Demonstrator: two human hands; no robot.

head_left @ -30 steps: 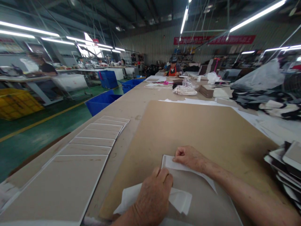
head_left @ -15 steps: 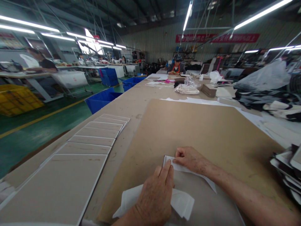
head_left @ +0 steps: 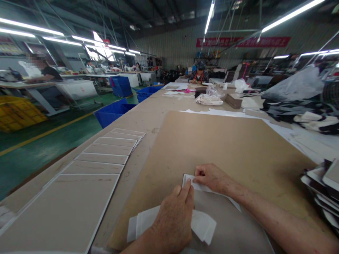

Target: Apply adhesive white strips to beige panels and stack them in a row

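My left hand [head_left: 174,215] presses two stretched fingers on the end of a white strip [head_left: 209,188], which lies along the top edge of a grey board [head_left: 225,222]. Its other fingers are curled. Several loose white strips [head_left: 203,223] pass under that palm and stick out on both sides; the grip on them is partly hidden. My right hand [head_left: 212,176] pinches the edge of the strip on the board, just right of the left fingertips. The rest of that strip runs off to the right beneath my right wrist.
A large brown sheet [head_left: 212,141] covers the table under the board. On the left lies an overlapping row of grey boards [head_left: 87,190] with white edges. Dark and white pieces are stacked [head_left: 321,190] at the right. Blue bins [head_left: 112,113] stand beside the table; a co-worker [head_left: 199,74] sits at its far end.
Both hands stay in nearly the same place. The left ends of the loose strips under my left hand have fanned out and lie flatter. The view has shifted slightly.
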